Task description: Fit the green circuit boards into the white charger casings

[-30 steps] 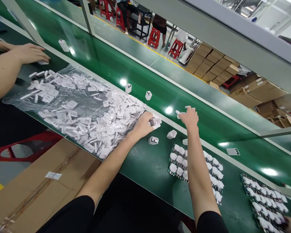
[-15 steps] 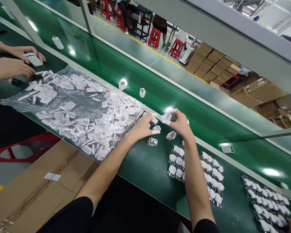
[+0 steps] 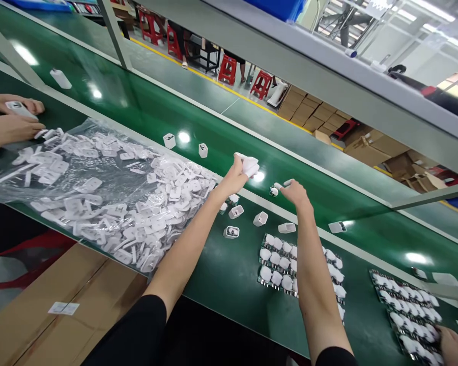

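My left hand (image 3: 237,172) is raised over the green belt, its white-covered fingers closed round a white plastic housing (image 3: 250,163), partly hidden by them. My right hand (image 3: 293,191) reaches over the belt's near edge, white-tipped fingers apart. A small circuit board with a white blob (image 3: 274,191) lies at those fingertips; whether they touch it I cannot tell. Below my hands, on the dark green table, are a housing with a board inside (image 3: 231,232) and other housings (image 3: 236,212), (image 3: 260,218), (image 3: 287,227). Small boards (image 3: 233,199) lie close to my left wrist.
A plastic sheet (image 3: 110,175) at left bears heaped white parts (image 3: 179,178). Rows of blob-topped boards (image 3: 277,262) lie under my right forearm, more boards (image 3: 408,315) farther right. Housings (image 3: 169,141) sit on the belt (image 3: 145,112). A co-worker's hands (image 3: 15,119) work at left.
My left hand has risen from the table to over the belt and now holds a housing. My right hand, earlier holding a housing, now has its fingers apart beside the small board.
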{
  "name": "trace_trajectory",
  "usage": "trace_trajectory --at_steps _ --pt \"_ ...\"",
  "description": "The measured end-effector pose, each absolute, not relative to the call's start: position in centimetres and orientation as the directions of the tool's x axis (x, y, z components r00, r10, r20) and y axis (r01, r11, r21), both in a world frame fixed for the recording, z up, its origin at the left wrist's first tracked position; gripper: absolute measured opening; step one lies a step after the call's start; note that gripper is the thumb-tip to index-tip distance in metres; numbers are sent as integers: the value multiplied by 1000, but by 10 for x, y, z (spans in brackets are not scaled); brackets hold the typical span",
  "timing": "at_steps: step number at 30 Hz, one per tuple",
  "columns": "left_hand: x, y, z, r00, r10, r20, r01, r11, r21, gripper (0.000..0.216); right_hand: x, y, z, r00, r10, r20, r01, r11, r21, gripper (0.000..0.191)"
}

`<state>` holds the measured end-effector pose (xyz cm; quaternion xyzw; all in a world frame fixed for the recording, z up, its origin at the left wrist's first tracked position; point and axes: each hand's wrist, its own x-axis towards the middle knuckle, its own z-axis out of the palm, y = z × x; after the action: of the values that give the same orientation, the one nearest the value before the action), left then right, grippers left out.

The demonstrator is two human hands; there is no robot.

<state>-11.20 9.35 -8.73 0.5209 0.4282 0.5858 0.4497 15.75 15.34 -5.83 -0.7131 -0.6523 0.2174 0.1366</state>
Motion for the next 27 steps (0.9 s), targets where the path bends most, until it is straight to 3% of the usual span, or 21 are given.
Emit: trace_trajectory --at_steps 3,5,10,15,18,21,24,27 --pt "-116 103 -89 -65 985 162 -109 -168 980 34 150 167 -81 116 955 -272 893 -220 -393 42" --pt "-118 105 -90 -67 993 98 -112 -106 988 37 136 173 -93 109 944 -312 886 -234 -400 44" --pt "-121 103 -89 -73 996 -46 -113 37 993 34 109 184 -105 45 932 -360 786 -256 -563 46" --pt "-121 98 -84 -71 997 13 4 -13 1000 55 109 178 -95 -51 909 -414 535 -325 -780 45" --pt "-114 92 -78 16 974 228 143 -228 963 62 112 160 -81 -143 916 -374 346 -308 -886 40" --pt "-100 84 -68 159 899 409 124 -429 895 49 114 130 -65 -211 937 -277 165 -245 -955 49" --pt "-83 72 -57 225 894 387 79 -413 907 45 119 96 -49 -191 970 -150 21 -149 -989 62" --pt "-70 60 -45 207 903 377 4 -386 923 49 131 65 -36 -143 989 -38 -53 -46 -998 63"
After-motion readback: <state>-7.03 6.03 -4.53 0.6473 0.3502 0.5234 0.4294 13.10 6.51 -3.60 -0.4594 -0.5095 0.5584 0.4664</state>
